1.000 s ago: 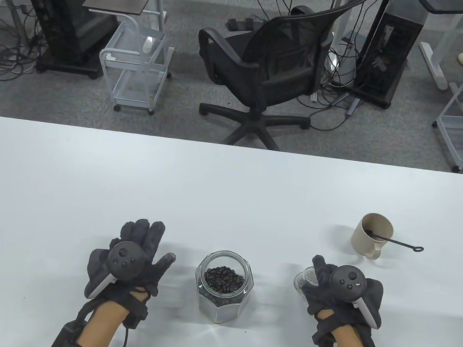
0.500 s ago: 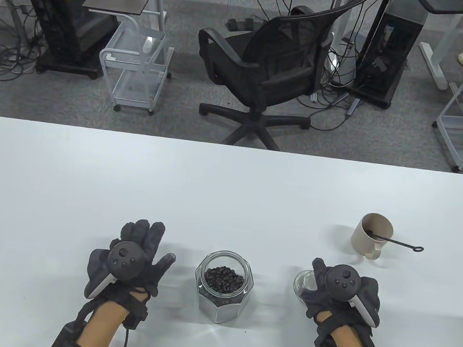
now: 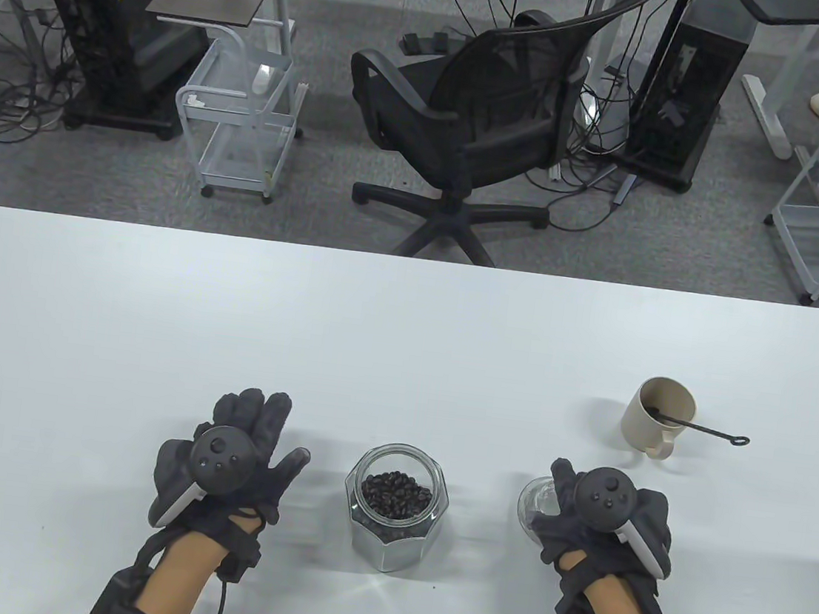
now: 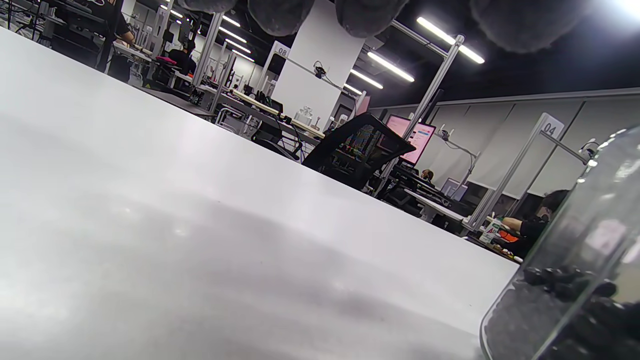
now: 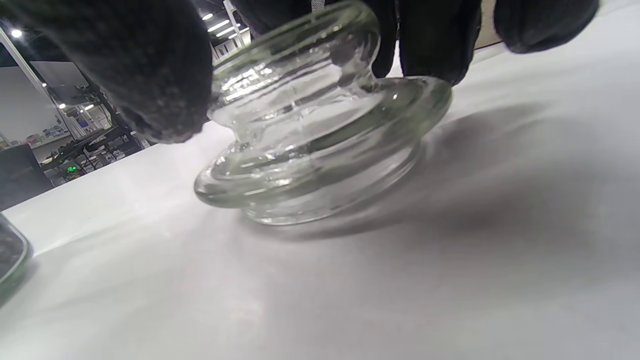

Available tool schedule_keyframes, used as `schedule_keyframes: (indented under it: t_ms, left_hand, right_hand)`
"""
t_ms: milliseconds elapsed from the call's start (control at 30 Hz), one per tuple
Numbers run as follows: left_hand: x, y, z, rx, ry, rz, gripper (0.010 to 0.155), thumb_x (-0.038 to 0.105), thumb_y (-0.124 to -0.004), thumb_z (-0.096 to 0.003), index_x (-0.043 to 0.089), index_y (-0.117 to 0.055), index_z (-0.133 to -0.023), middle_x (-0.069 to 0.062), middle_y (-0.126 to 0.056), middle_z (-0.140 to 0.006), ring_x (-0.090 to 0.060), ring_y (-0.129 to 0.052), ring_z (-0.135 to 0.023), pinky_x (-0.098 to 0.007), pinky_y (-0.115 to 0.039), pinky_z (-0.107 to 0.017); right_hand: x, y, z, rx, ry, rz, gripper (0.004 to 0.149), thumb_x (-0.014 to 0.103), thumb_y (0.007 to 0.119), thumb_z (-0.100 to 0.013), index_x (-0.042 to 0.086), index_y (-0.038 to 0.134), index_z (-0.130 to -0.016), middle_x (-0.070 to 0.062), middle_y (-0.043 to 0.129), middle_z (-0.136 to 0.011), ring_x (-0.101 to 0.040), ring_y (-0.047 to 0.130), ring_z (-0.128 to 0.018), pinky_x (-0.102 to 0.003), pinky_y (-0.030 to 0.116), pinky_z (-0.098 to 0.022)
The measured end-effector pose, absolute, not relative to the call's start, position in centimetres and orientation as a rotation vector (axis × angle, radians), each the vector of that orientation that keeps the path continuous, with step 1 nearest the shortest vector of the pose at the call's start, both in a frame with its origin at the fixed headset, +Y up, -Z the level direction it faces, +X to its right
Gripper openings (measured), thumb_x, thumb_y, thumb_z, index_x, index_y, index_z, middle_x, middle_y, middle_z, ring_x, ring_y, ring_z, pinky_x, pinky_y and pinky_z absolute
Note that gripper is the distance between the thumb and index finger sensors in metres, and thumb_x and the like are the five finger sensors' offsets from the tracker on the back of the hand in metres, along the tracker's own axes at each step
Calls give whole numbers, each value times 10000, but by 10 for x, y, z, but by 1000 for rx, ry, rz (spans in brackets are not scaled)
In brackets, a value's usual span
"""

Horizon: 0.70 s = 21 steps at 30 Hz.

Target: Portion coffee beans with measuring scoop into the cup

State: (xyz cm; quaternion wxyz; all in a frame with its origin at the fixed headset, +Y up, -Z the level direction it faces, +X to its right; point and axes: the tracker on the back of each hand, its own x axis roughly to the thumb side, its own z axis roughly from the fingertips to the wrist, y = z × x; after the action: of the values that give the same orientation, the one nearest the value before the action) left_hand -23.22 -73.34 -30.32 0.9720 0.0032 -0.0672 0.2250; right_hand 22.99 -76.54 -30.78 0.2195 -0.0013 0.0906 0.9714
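Note:
An open glass jar (image 3: 394, 506) of dark coffee beans stands near the table's front edge; its side shows at the right of the left wrist view (image 4: 575, 270). Its glass lid (image 3: 535, 498) (image 5: 320, 135) sits on the table to the right, and my right hand (image 3: 578, 510) grips the lid's knob with thumb and fingers curled round it. A beige cup (image 3: 657, 419) stands further back on the right, with a black measuring scoop (image 3: 707, 432) resting in it, handle pointing right. My left hand (image 3: 243, 443) lies flat on the table left of the jar, fingers straight.
The white table (image 3: 376, 333) ends in a far edge, beyond which a black office chair (image 3: 476, 129) and wire carts stand on the floor. Bare tabletop lies between the jar and the far edge.
The right hand with the lid has shifted slightly left and down toward the table; the lid now rests on the surface. The left hand, jar, cup and scoop have not moved.

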Motion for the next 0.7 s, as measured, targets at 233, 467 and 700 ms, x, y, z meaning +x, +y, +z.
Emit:
schedule_keyframes:
  t_ms: [233, 467, 700]
  left_hand:
    - [-233, -731, -302, 14, -133, 454, 819, 692, -591, -474, 268, -379, -1142, -175, -330, -1208, -551, -290, -1107, -770, -337, -682]
    - [-233, -727, -301, 29, -141, 448, 818, 695, -588, -475, 272, -378, -1142, -171, -331, -1210, -549, -297, -1109, -769, -341, -683]
    - [-235, -728, -301, 27, -131, 456, 818, 695, -587, -475, 271, -376, -1142, -170, -334, -1210, -548, -299, -1110, -768, -342, -685]
  right_hand:
    - [239, -755, -303, -39, 146, 2617, 778, 427, 878, -453, 157, 486, -1069, -270, 486, -1030, -648, 605, -907, -780, 518, -574]
    - [265, -738, -295, -258, -5, 2517, 730, 394, 878, -452, 132, 548, -1047, -272, 564, -996, -630, 688, -862, -753, 571, -560]
    - [302, -736, -287, -549, -133, 2438, 664, 375, 880, -448, 102, 634, -1001, -271, 653, -941, -608, 779, -787, -714, 629, -532]
